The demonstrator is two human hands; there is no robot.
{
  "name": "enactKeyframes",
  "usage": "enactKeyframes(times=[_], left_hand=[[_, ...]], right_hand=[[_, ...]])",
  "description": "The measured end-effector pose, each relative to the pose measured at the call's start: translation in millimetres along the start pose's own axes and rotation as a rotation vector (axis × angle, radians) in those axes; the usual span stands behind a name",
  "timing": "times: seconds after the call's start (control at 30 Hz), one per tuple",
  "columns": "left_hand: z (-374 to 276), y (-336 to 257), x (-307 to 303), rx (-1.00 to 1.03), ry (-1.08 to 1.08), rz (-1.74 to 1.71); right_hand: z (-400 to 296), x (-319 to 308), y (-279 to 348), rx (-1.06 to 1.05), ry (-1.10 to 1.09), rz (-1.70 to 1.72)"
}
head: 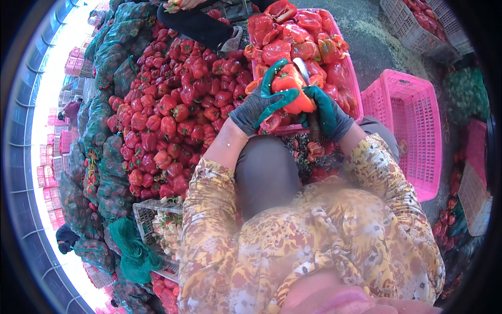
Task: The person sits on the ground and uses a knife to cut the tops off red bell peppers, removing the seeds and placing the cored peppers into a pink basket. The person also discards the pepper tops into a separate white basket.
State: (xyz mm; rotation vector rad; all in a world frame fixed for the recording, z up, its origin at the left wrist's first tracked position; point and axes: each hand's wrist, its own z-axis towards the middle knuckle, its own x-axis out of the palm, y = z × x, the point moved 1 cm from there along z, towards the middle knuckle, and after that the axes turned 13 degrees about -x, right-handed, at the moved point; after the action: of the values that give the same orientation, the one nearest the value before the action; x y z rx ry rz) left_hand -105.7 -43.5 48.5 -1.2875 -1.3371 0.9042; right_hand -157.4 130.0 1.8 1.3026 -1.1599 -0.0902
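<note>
My left hand (270, 100), in a grey glove with green coated palm and fingers, grips a red bell pepper (292, 88) that looks cut open. My right hand (328, 114), gloved the same way, holds a knife against the pepper's right side. The knife's metal blade (301, 70) shows above the pepper, and its brown handle (313, 126) sticks out below my right fingers. Both hands are over the near end of a pink plastic crate (356, 88) heaped with cut red peppers (298, 33). The middle of the knife is hidden by my fingers and the pepper.
Whole red peppers (168, 117) lie in a large pile to the left, beside stacked green mesh sacks (111, 172). Another pink crate (415, 129) stands at right. A grey crate (143, 223) holds pepper cores (166, 231). Another person's leg (196, 25) extends in at the top.
</note>
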Motion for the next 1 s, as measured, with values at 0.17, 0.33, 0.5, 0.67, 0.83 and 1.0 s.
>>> enactKeyframes(times=[0.17,0.33,0.5,0.67,0.83,1.0], left_hand=[[0.5,8.9,-0.4,-0.142,-0.138,0.081],[-0.1,22.8,-11.2,-0.158,-0.172,0.137],[-3.0,20.2,-10.0,0.025,-0.083,0.441],[-3.9,27.2,-7.9,-0.025,-0.146,0.906],[-1.9,21.7,-0.7,-0.014,-0.185,1.064],[0.1,15.0,8.4,0.108,-0.337,1.121]], right_hand=[[18.4,-18.0,1.3,-0.520,-0.202,-0.845],[6.2,-3.0,5.6,-0.415,-0.125,-0.633],[-9.1,-1.3,38.2,0.179,0.101,-0.239],[-20.5,12.9,28.7,0.240,0.107,0.192],[-13.9,2.6,12.0,0.217,0.136,0.257],[-14.1,19.1,1.9,-0.025,0.181,0.174]])
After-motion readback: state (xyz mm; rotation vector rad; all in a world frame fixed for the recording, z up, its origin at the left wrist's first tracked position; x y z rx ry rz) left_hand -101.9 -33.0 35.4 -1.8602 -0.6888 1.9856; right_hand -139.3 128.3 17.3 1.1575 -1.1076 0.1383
